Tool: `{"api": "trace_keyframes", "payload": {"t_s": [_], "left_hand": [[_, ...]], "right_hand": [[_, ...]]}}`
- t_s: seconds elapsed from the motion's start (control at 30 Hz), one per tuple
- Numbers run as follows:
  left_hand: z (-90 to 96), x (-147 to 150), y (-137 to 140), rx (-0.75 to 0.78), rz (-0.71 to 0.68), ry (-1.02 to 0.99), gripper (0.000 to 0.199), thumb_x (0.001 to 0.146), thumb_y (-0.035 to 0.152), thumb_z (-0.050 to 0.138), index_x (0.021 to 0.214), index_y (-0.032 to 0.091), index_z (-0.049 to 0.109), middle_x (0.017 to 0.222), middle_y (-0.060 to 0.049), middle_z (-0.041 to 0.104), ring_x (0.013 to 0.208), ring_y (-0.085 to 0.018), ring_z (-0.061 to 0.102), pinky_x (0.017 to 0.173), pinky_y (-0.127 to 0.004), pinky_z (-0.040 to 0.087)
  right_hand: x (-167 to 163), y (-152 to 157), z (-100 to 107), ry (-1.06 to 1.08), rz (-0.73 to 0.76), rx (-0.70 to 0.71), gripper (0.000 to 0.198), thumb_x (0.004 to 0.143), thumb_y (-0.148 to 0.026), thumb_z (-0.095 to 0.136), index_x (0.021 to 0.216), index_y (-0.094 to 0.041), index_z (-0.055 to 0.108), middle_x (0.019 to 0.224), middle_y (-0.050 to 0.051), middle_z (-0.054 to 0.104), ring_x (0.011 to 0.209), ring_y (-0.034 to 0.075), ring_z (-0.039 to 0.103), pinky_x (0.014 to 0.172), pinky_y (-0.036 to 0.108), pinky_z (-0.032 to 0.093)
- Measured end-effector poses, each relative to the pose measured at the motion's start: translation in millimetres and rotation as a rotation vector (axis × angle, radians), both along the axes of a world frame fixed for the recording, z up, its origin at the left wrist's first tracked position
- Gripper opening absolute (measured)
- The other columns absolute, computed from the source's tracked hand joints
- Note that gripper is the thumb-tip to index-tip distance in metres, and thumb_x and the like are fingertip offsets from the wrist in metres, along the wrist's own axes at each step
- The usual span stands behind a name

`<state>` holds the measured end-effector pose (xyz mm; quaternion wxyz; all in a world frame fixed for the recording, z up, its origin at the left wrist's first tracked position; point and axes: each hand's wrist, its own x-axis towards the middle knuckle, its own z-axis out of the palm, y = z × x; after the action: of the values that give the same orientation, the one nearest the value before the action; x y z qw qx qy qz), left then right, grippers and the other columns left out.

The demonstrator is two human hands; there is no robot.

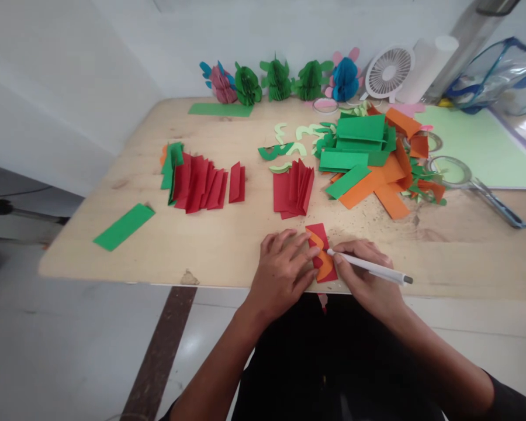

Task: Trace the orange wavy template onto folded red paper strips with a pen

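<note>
My right hand (364,270) is closed around a white pen (372,268), with the tip against the right edge of an orange wavy-cut paper piece (325,266). That piece lies on top of a red folded paper strip (333,276) near the table's front edge. With fingers spread, my left hand (283,266) presses its fingertips on the left side of both papers, covering part of them. Just beyond the hands is a stack of red folded papers (284,196).
More red folded papers (197,181) stand left of centre. A green strip (125,227) lies at left. Green and orange papers (359,140) heap at right, near scissors (491,196). Paper honeycomb figures (277,79) and a white fan (389,71) line the wall.
</note>
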<state>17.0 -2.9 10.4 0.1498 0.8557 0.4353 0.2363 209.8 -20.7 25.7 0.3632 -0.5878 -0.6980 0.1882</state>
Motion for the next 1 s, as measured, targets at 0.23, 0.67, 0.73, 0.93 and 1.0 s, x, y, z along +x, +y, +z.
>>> {"api": "trace_keyframes", "payload": {"t_s": [0.23,0.67,0.73,0.93,1.0], "left_hand": [[-1.3,-0.1,-0.5,0.012,-0.005,0.008,0.029,0.093,0.034,0.053,0.117,0.022,0.065,0.134,-0.008,0.059,0.127,-0.031,0.043,0.105,-0.051,0.029],[-1.9,0.3,0.0,0.020,-0.002,0.036,0.027,0.094,0.035,0.051,0.115,0.025,0.066,0.133,-0.008,0.058,0.127,-0.030,0.043,0.105,-0.050,0.030],[-1.9,0.0,-0.1,0.014,-0.002,0.038,0.027,0.094,0.035,0.052,0.115,0.025,0.066,0.133,-0.008,0.058,0.127,-0.030,0.043,0.105,-0.050,0.030],[-0.8,0.3,0.0,0.012,-0.007,0.021,0.028,0.095,0.035,0.051,0.114,0.023,0.066,0.133,-0.009,0.058,0.128,-0.030,0.043,0.105,-0.051,0.030],[-0.5,0.6,0.1,0.012,-0.007,0.022,0.027,0.095,0.035,0.051,0.114,0.024,0.066,0.133,-0.009,0.058,0.128,-0.030,0.043,0.105,-0.050,0.030]], "right_hand": [[2.7,1.4,-1.2,0.013,0.025,-0.019,0.009,0.088,-0.027,0.056,0.084,-0.024,0.063,0.082,0.002,0.073,0.078,0.019,0.067,0.076,0.035,0.049],[5.0,7.1,-2.9,0.014,0.063,-0.002,0.010,0.089,-0.028,0.056,0.082,-0.023,0.061,0.079,0.002,0.072,0.071,0.017,0.065,0.070,0.033,0.046],[5.0,6.5,-3.5,0.008,0.064,0.007,0.010,0.089,-0.028,0.056,0.082,-0.022,0.061,0.078,0.002,0.072,0.070,0.017,0.065,0.070,0.033,0.046],[6.3,5.8,-4.4,0.008,0.067,0.022,0.009,0.089,-0.027,0.055,0.082,-0.023,0.061,0.078,0.002,0.072,0.071,0.017,0.065,0.070,0.033,0.047],[6.5,5.5,-4.3,0.010,0.065,0.026,0.009,0.088,-0.026,0.056,0.083,-0.023,0.061,0.078,0.001,0.072,0.071,0.017,0.065,0.070,0.033,0.047]]}}
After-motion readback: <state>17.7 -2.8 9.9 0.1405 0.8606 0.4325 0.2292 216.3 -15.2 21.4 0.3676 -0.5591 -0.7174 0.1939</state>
